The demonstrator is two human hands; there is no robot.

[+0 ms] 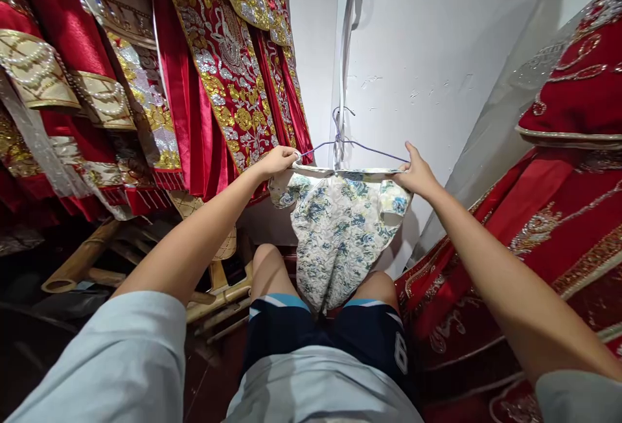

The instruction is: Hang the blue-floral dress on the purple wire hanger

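A white garment with a blue and green floral print [337,228] hangs spread out in front of my knees, its wide top edge stretched between my hands. My left hand [280,162] is closed on the garment's left shoulder, by the end of a thin purple wire hanger [372,149]. At the other end, my right hand [416,173] pinches the right shoulder against the hanger, thumb beneath and a finger pointing up. The hanger's hook stands upright near a white vertical strip on the wall. Its lower bar is hidden by the cloth.
Red costumes with gold and silver embroidery [233,67] hang at the left. More red beaded garments [558,216] fill the right side, beside clear plastic. A bamboo chair [218,297] stands at the lower left. A white wall [413,54] rises ahead.
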